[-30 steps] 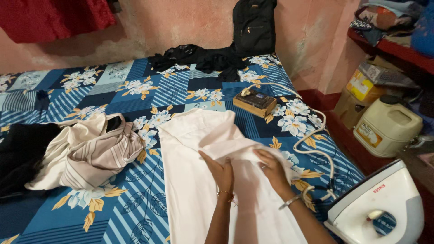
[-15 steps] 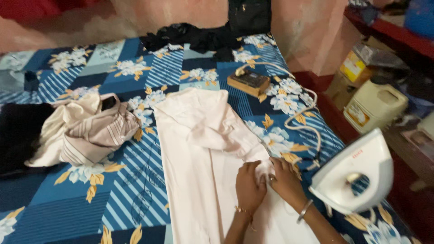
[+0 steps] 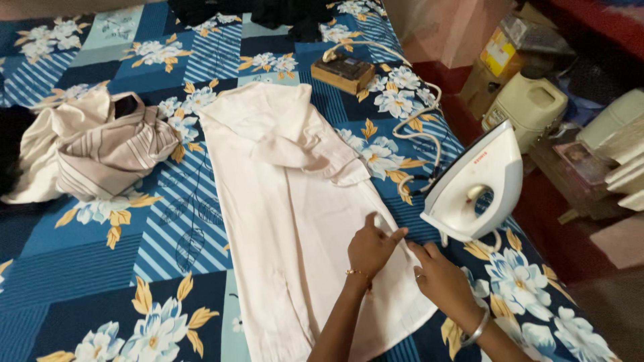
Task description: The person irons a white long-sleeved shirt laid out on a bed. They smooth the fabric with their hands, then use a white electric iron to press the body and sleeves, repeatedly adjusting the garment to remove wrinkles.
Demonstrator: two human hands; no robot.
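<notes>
A pale pink shirt (image 3: 288,201) lies flat and lengthwise on a bed covered with a blue floral sheet (image 3: 134,268), one sleeve folded across its upper part. My left hand (image 3: 371,247) pinches the shirt's right edge near the lower end. My right hand (image 3: 439,278) grips the same edge just below and to the right, almost touching the left. A white electric iron (image 3: 473,184) stands on its heel on the bed, right beside my hands.
The iron's pale cord (image 3: 419,131) loops up to a brown box (image 3: 342,70) on the sheet. A crumpled striped cream garment (image 3: 100,144) lies at left, black clothes (image 3: 268,10) at the top. Off the bed's right edge stand a white jug (image 3: 530,107) and boxes.
Both hands have slid down the shirt's right edge, from the folded sleeve toward the lower end. My head has tilted down, so the iron now appears closer to the hands.
</notes>
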